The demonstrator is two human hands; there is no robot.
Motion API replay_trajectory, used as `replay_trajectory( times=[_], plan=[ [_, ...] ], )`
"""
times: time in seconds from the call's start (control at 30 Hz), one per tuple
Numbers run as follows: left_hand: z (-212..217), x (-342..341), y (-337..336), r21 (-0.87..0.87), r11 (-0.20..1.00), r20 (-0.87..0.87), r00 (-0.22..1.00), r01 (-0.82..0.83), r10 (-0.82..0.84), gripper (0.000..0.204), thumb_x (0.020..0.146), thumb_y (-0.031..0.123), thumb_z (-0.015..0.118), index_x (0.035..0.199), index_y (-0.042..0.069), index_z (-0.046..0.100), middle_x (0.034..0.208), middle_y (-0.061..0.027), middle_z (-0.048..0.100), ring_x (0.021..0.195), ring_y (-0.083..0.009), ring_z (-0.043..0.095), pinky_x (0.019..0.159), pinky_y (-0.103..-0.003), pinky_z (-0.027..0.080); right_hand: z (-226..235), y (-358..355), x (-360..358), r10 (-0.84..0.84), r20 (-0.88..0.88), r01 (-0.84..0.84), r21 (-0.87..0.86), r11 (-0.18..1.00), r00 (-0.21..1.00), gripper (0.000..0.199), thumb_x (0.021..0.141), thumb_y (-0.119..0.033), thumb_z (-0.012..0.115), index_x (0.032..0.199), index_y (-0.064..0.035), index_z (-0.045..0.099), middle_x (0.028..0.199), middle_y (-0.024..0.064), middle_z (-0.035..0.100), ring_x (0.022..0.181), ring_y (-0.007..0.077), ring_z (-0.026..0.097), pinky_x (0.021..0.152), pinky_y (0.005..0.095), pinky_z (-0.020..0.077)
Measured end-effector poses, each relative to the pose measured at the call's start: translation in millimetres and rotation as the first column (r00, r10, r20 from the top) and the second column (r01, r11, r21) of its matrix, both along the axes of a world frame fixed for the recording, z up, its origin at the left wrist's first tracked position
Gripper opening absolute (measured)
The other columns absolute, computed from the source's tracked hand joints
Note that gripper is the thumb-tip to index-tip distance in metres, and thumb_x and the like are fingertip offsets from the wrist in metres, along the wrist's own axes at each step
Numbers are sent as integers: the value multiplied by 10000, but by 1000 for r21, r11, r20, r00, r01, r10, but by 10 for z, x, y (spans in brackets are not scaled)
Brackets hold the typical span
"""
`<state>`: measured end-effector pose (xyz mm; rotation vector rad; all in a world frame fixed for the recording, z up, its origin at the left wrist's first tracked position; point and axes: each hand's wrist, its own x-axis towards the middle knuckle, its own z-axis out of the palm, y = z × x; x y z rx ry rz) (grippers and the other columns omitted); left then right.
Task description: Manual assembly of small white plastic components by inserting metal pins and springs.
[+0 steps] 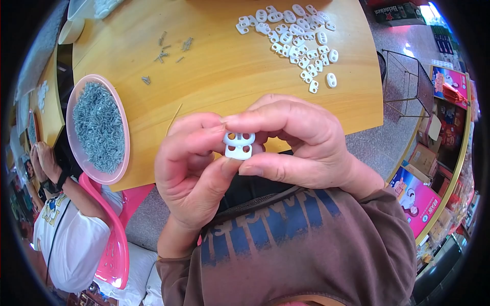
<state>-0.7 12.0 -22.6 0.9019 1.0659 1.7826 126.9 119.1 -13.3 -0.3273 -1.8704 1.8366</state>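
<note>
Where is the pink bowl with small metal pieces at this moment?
In the head view, the pink bowl is at the left edge of the wooden table, left of the person's left hand.

- Ahead of the left hand [191, 168] and right hand [301, 143], I see a broad bare stretch of bench [224, 81], room to slide straight forward.
- Left of that lane, loose springs [188, 44] dot the surface, low, with gaps between clusters.
- The pink basin [109, 178], heaped with more, blocks a low sweep leftward.
- A thin stick [174, 118] lies just beyond the left hand.
- Far right, white cord locks [303, 62] crowd the way; bare wood runs past them to the bench's edge.
</note>
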Motion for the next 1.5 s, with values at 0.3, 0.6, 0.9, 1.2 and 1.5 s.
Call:
replay_trajectory(
  times=[0.3, 0.6, 0.9, 1.2, 1.5],
  plan=[
    [-52, -10, -17, -2, 1000, -35, 999, 4, -4, 197, 747, -41, 592, 916, 37, 528, 1011, -125, 453, 869, -179, 523, 775, -295, 456, -9, 15, 17, 5, 16, -6, 47, 999, 1000, 327, 704, -42, 667, 1007, 23, 561, 907, 113, 591, 815, 181, 567, 690, 269, 455],
    [-52, 6, -31, -7, 1000, -45, 999, 0, -1, 211, 735, -70, 592, 896, 51, 529, 1007, -125, 456, 849, -159, 520, 750, -277, 464, -27, 1, 26, 31, -25, -33, -83, 996, 999, 279, 719, -17, 644, 982, 30, 565, 930, 119, 598, 838, 181, 572, 716, 271, 454],
    [-75, 18, -79, 18, 1000, -61, 998, -7, 8, 212, 747, -71, 578, 917, 46, 530, 1006, -146, 454, 792, -165, 540, 672, -255, 490, -59, -36, 31, 40, -29, -41, -39, 998, 999, 265, 733, -9, 629, 985, 35, 559, 920, 123, 594, 823, 176, 570, 712, 264, 454],
    [-103, 25, -70, 53, 999, 3, 1000, 10, -10, 198, 759, -86, 547, 922, 24, 527, 1003, -161, 454, 760, -173, 551, 618, -254, 497, -102, -96, 30, 39, -66, -53, -221, 974, 997, 245, 745, 5, 608, 984, 24, 557, 922, 111, 595, 814, 174, 568, 696, 271, 454],
    [-118, -43, -46, 14, 998, -157, 986, -57, 58, 231, 721, -96, 588, 893, 40, 513, 991, -126, 467, 825, -172, 538, 732, -285, 477, -20, -23, -34, 24, 19, -24, 0, 1000, 1000, 291, 726, -9, 626, 1006, 18, 552, 920, 107, 587, 811, 183, 567, 690, 279, 455]
  ],
)
